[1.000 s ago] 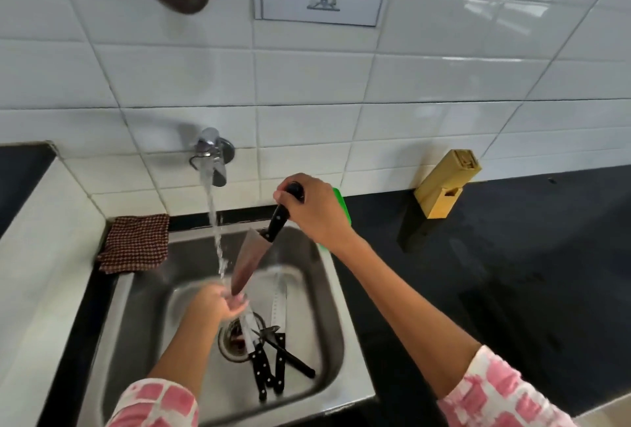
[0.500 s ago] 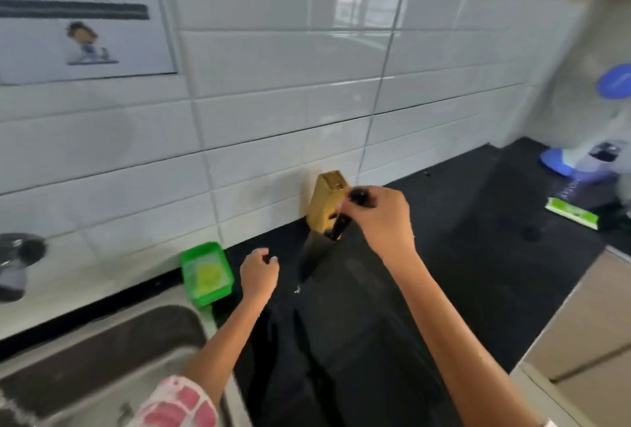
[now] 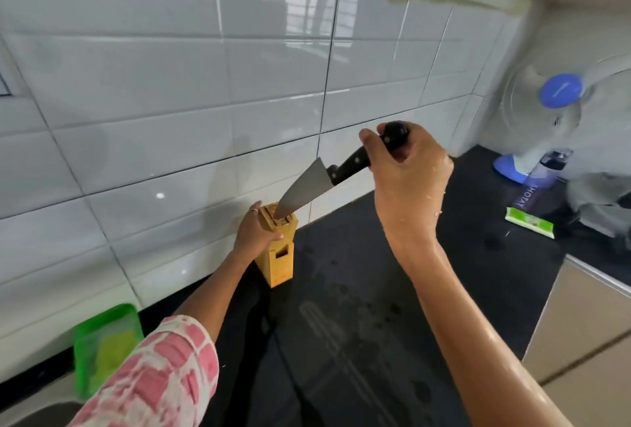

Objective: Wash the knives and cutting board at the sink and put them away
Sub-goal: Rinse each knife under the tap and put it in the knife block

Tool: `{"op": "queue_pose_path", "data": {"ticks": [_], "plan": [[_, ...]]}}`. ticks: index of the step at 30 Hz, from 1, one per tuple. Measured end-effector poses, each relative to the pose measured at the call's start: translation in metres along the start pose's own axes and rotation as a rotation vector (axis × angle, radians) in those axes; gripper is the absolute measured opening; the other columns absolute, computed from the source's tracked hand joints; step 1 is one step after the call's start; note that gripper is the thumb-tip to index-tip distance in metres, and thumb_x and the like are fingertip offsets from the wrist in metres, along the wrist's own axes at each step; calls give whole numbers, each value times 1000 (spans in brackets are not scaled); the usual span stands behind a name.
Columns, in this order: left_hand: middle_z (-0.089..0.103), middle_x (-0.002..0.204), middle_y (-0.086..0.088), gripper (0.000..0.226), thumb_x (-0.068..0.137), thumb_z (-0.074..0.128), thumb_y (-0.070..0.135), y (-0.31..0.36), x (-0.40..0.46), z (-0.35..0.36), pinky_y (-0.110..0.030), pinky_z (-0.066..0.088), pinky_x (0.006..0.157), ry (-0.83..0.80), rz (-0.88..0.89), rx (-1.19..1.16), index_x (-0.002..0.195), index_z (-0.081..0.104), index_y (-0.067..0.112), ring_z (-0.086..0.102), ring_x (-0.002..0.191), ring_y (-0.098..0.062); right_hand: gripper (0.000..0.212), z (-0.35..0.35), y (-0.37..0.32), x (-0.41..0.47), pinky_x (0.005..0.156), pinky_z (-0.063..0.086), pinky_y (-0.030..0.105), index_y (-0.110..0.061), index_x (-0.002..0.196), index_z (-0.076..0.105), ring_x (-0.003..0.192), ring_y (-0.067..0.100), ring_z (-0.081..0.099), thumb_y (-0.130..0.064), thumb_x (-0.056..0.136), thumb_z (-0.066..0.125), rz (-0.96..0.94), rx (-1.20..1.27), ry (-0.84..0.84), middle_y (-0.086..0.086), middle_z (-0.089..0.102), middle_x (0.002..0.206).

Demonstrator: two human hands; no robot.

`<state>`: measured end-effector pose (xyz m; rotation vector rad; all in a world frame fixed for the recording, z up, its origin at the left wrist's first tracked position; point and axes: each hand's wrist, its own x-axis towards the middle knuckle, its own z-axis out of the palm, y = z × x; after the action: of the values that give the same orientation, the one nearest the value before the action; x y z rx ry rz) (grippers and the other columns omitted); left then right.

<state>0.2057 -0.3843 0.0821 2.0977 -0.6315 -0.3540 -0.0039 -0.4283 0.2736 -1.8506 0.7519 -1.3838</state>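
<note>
My right hand [image 3: 411, 184] is gripping the black handle of a broad knife [image 3: 309, 187], fingers curled tight around it, water beading on my skin. I am holding the knife tilted, blade pointing down and to the left of that hand, its tip sitting at a slot in the top of the wooden knife block [image 3: 277, 249]. My left hand [image 3: 254, 233] is wrapping around the upper part of the block from its left side, fingers behind it and thumb across the front, a ring showing on one finger. The block is standing upright on the black table [image 3: 358, 324], close to the white tiled wall [image 3: 170, 102] beyond my hands. My left sleeve [image 3: 160, 379], pink and white, is covering the forearm nearer to me. Left of that sleeve, a green tray [image 3: 102, 348] with something yellow inside is sitting by the wall. Far to the right of my right hand, a fan [image 3: 560, 92] with a blue hub is standing in the corner, and a green and white packet [image 3: 529, 222] is lying on the table in front of it. The table surface below my right arm is looking wet and spotted.
</note>
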Motion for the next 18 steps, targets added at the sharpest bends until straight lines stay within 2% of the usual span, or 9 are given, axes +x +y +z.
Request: {"op": "queue_pose_path", "data": {"ticks": [3, 6, 9, 13, 16, 18], "plan": [[57, 126, -13, 78, 60, 86, 17, -8, 3, -4, -35, 43, 92, 23, 35, 53, 128, 48, 6, 54, 116, -30, 15, 5, 12, -4, 59, 43, 2, -18, 93, 64, 60, -13, 54, -28, 83, 69, 22, -2, -34, -18, 57, 65], [57, 126, -12, 76, 62, 85, 18, -5, -4, -6, -34, 44, 90, -16, 63, 148, 127, 48, 7, 55, 114, -30, 19, 5, 17, -10, 61, 44, 2, -15, 97, 65, 59, -11, 55, -29, 84, 68, 27, -9, -65, -19, 57, 67], [58, 123, -11, 70, 64, 84, 18, -6, -16, -3, -28, 42, 84, -11, 81, 143, 124, 50, 6, 55, 112, -28, 20, 3, 14, -12, 65, 45, 3, -14, 98, 65, 62, -4, 57, -28, 84, 67, 15, -13, -92, -18, 57, 69], [60, 114, -7, 61, 62, 83, 24, -13, -38, 3, -30, 45, 81, 27, 96, 142, 115, 55, 11, 58, 104, -23, 28, 6, 5, -19, 65, 46, 5, -12, 109, 61, 71, 5, 62, -27, 85, 66, -51, -28, -144, -11, 63, 78], [58, 109, -4, 54, 63, 82, 24, -16, -54, 9, -26, 42, 80, 46, 100, 146, 110, 55, 15, 56, 101, -20, 46, 32, 15, -35, 66, 50, 14, -16, 129, 40, 72, 12, 63, -21, 89, 61, -157, -139, -344, -2, 63, 85], [57, 107, -2, 55, 63, 81, 28, -20, -60, 12, -24, 42, 79, 34, 99, 136, 109, 54, 17, 57, 99, -17, 43, 59, 42, -53, 69, 52, 27, -17, 133, 36, 78, 21, 66, -22, 94, 53, -213, -346, -535, 5, 66, 91]]}}
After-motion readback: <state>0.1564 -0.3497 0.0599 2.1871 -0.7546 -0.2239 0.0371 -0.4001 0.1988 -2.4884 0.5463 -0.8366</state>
